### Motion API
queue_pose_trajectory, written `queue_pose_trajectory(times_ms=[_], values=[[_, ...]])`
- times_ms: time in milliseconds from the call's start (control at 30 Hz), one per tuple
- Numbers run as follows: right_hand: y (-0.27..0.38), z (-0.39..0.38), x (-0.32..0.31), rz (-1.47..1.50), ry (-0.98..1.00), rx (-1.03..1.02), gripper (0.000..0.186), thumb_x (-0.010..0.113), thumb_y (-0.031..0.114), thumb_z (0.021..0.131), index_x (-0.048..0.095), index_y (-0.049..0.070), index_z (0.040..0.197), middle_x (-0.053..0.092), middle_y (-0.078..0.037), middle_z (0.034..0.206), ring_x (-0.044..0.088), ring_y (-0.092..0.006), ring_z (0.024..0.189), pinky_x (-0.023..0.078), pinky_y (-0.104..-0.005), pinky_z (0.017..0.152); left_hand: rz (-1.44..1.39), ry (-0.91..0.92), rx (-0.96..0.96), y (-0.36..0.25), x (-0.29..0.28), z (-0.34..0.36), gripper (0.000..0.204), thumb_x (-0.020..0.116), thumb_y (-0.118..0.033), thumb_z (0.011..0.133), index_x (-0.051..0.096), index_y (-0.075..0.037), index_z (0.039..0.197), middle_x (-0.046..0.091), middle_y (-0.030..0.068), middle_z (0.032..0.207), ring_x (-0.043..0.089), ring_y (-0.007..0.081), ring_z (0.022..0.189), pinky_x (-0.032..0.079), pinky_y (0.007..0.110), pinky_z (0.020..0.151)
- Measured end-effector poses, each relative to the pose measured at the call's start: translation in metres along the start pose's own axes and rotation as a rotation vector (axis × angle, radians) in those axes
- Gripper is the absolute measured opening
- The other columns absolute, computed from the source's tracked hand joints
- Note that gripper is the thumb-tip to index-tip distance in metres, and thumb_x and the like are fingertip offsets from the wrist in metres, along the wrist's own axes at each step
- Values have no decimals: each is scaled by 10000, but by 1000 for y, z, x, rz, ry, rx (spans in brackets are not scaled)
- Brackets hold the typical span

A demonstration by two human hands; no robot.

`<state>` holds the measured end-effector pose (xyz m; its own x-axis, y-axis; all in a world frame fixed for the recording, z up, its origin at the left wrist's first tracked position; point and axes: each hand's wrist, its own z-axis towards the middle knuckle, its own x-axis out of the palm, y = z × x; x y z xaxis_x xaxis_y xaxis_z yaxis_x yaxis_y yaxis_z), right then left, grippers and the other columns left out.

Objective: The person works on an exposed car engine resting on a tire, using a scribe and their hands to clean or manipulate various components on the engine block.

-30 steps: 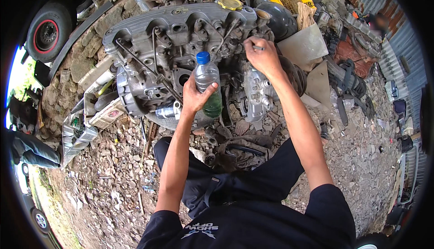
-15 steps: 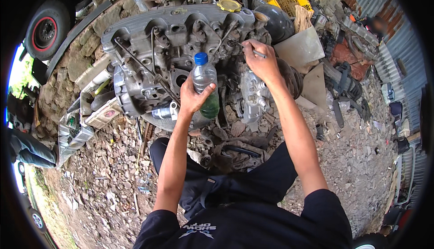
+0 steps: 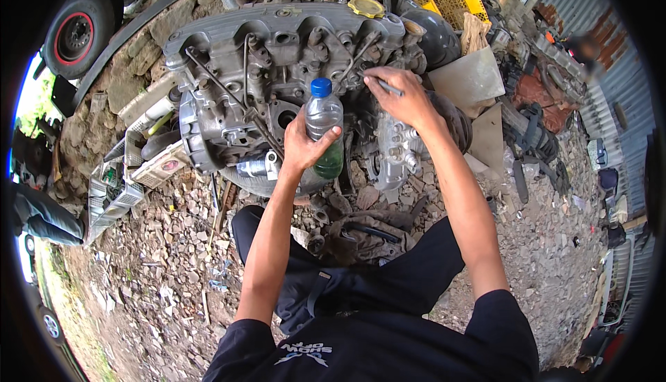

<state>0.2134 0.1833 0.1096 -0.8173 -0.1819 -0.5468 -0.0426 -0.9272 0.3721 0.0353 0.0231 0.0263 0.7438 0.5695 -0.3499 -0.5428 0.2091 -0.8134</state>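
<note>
My left hand [image 3: 305, 144] is wrapped round a clear plastic bottle [image 3: 324, 118] with a blue cap, held upright in front of a large engine [image 3: 232, 70]. Green shows in the bottle's lower part. A slim grey rod-like tool [image 3: 390, 89] is pinched in my right hand [image 3: 406, 97], by the engine's right side; its working end is hard to make out against the dark metal. The engine is grey and greasy, with thin metal pipes along its near side and a yellow cap [image 3: 365, 7] on top. Below my right hand sits a pale metal housing with fittings [image 3: 395, 153].
A white plastic crate [image 3: 114, 198] stands at the left, close to another person's legs in jeans [image 3: 48, 215]. Behind the engine are a yellow crate [image 3: 454, 0] and stones. Flat grey plates [image 3: 468, 80] and scrap parts lie to the right. Broken stone covers the ground [image 3: 166, 264].
The whole view has shifted slightly, so the engine and bottle appear further right. My right hand and its tool have moved a little left relative to the engine. Both grips stay the same.
</note>
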Motion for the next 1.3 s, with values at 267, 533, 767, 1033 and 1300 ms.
queue_pose_trajectory(times_ms=[267,533,767,1033,1300], values=[[-6,37,12,242,84,631,279,603,246,924,679,27,768,645,-245,705,661,-437,714,539,-491,631,-63,9,-6,-2,1,-1,636,793,-448,764,619,-3,1184,730,161,996,721,300,935,544,405,842],[-3,17,15,-209,11,393,193,557,186,940,667,28,950,692,-218,877,681,-418,868,533,-444,736,-97,35,-22,1,-2,1,670,811,-464,743,629,-5,1196,728,173,1009,716,308,962,536,420,868],[-5,15,20,-63,-81,192,187,631,178,920,687,6,970,702,-210,881,687,-403,852,541,-419,735,-116,36,8,5,-3,1,713,814,-475,742,619,-4,1241,730,175,1035,713,299,984,530,416,893],[-4,14,13,-143,99,176,189,706,140,835,719,25,985,723,-168,945,707,-340,894,549,-391,776,-123,37,-24,1,-4,-1,742,818,-467,746,601,-3,1283,732,169,1047,709,278,1005,525,403,907],[-6,17,15,-104,-33,251,159,718,137,831,730,13,930,735,-160,899,723,-329,828,564,-358,729,-119,36,-14,0,-4,1,724,821,-460,744,607,-6,1266,733,167,1038,711,278,998,527,403,902]])
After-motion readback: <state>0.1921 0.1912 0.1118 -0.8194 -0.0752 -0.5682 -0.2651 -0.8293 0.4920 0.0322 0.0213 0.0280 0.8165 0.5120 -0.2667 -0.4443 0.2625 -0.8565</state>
